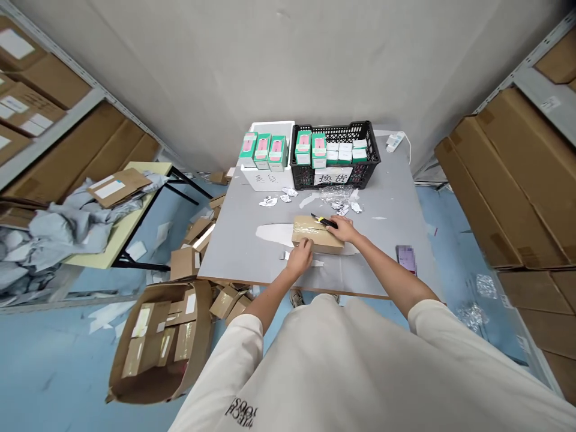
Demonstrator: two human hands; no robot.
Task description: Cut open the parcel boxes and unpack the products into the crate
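A small taped cardboard box (321, 239) lies flat on the grey table (234, 240) in front of me. My right hand (342, 230) is closed round a black and yellow utility knife (324, 221), its blade pointing left above the top of the box. That hand rests at the box's right end. My left hand (300, 257) has curled fingers pressed on the front left edge of the box, steadying it. Clear tape runs across the box top, and the box's flaps look closed.
Behind the box stand a white bin (270, 180) and a black plastic crate (333, 174) holding green and white boxes. Crumpled paper (269, 201) lies before them. A phone-like purple item (406, 258) sits right. A large open carton (198, 336) of boxes stands on the floor.
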